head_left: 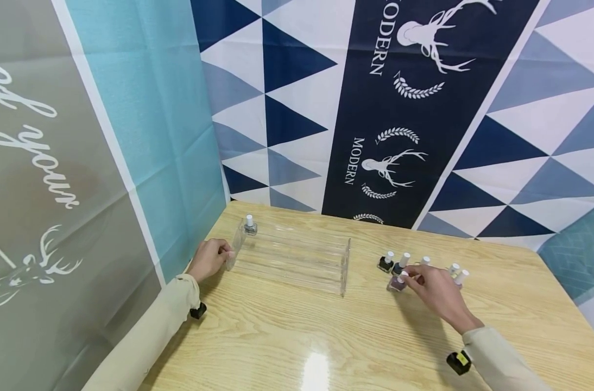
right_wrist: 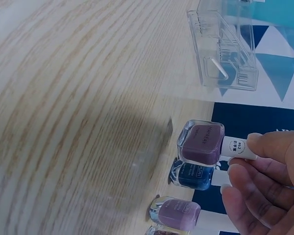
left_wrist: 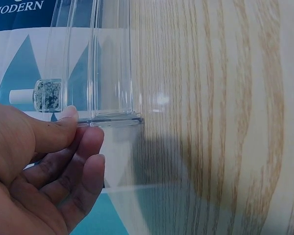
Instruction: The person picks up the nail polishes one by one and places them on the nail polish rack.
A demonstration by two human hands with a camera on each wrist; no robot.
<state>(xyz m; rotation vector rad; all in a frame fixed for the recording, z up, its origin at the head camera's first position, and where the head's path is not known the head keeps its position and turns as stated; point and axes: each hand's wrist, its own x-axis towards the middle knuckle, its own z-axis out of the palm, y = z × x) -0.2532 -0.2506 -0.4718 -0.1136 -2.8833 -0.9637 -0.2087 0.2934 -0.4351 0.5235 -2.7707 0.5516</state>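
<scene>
At the left end of a clear acrylic rack (head_left: 297,255), my left hand (head_left: 209,259) pinches the end panel between thumb and fingers. A glitter nail polish bottle (left_wrist: 48,95) with a white cap stands on the rack's back tier, close to that hand. My right hand (head_left: 437,292) grips the white cap of a mauve nail polish bottle (right_wrist: 202,143) with thumb and fingertips. Whether its base touches the table I cannot tell. Right behind it stand a black bottle (head_left: 385,264) and a dark blue bottle (right_wrist: 192,175).
More white-capped bottles stand around the right hand, among them a light purple bottle (right_wrist: 175,213); the hand partly hides some in the head view. The wooden table (head_left: 277,336) meets a patterned cloth backdrop (head_left: 297,108) behind and another at the left.
</scene>
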